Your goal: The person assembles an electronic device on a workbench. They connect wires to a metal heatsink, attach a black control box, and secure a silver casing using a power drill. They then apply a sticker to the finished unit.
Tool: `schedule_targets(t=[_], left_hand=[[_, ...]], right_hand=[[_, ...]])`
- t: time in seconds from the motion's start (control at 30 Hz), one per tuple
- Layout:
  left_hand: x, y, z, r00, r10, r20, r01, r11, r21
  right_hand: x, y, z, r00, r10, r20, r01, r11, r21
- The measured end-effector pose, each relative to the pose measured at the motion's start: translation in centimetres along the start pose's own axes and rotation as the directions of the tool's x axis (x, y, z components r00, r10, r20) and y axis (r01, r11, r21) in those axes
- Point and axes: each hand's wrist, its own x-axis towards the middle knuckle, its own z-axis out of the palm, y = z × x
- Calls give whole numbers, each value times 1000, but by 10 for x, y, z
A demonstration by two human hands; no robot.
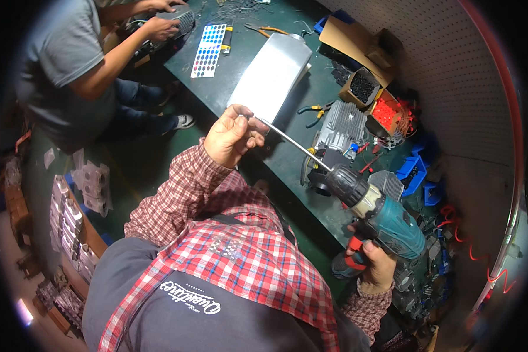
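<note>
My right hand [374,264] grips the handle of a teal and black cordless drill [398,224], with a finger at its red trigger. From the chuck a long steel driver bit [297,145] points up and left. My left hand [233,136] has its fingers curled at the bit's far tip; any small fastener between them is too small to make out. Just beyond these fingers, a smooth silver metal housing [270,72] lies on the green workbench [229,94], its near end close to the bit's tip.
Pliers [319,113], a finned metal motor housing [341,125] and a box of red plastic parts [385,112] lie on the right. A sticker sheet [208,50] is farther back. A co-worker [66,66] handles a finned part at the far left. Blue bins [411,176] line the pegboard side.
</note>
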Motion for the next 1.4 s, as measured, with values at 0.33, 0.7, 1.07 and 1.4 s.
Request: schedule_targets(t=[0.33,0.7,1.07,1.4], left_hand=[[-17,-20,-19,995,-92,-46,84,984,-156],[-51,-47,-33,991,-28,-129,28,1000,3],[-17,-67,-85,806,585,93,-36,-108,993],[15,-128,-107,812,580,-68,150,-95,984]], right_hand=[[25,26,-2,995,77,64,-71,994,-79],[20,27,-25,968,223,117,-193,956,-220],[82,-10,44,944,-25,330,221,790,-572],[153,-34,134,758,0,652,643,169,-747]])
